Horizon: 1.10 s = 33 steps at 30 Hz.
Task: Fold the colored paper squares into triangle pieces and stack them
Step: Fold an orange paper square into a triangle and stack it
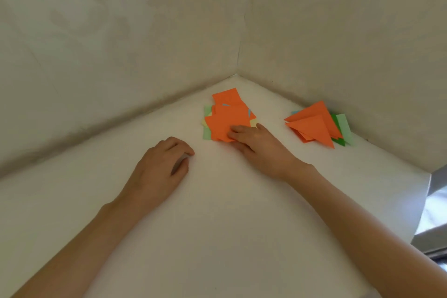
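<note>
Paper squares [227, 113]: lower sheets hidden | right hand [261, 150] fingers [235, 129] atop, grip unclear | left hand [160, 164] loosely curled, empty

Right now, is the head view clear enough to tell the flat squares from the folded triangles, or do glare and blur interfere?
Head view: soft, even light, only a faint shadow under the left hand; focus slightly soft, yet the orange squares under the right hand and the folded triangles read clearly; wide-angle bows the table edges; glare only at the frame's right edge.
</note>
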Available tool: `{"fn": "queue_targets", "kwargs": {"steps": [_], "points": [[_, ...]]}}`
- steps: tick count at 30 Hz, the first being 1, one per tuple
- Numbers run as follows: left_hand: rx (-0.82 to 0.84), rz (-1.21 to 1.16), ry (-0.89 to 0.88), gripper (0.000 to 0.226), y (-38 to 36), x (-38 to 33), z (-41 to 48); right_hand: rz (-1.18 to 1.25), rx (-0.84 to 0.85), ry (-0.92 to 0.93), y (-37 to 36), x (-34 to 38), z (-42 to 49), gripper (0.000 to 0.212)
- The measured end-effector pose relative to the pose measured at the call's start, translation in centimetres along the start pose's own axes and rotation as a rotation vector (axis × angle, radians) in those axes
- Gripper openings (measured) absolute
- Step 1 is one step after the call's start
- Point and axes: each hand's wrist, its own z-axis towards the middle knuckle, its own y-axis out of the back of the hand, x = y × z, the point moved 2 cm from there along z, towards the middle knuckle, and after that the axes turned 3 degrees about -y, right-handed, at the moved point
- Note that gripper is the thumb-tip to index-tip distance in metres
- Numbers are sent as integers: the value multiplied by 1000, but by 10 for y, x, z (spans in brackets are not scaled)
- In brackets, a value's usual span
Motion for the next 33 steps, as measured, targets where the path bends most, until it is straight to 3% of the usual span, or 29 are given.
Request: {"fn": "queue_targets", "kwargs": {"steps": [3,7,11,15,22,26,29,33], "points": [[-58,-21,30,23,4,-2,0,29,-206,26,7,6,-7,37],[-180,21,-5,47,16,-13,1,61,-429,252,25,27,-14,30],[-32,138,-150,41,20,-21,-7,81,-319,418,20,42,-31,28],[76,140,-234,32,12,-24,-26,146,-150,433,9,43,-41,26],[118,47,-200,40,4,-27,-26,433,-47,244,9,35,-45,28],[43,-40,-115,34,2,-29,-20,675,-15,-74,11,36,-38,8],[22,-255,89,32,0,-28,-11,638,-48,-240,7,37,-31,15],[38,-164,202,33,-2,-29,7,496,-68,-326,4,37,-25,22]]}}
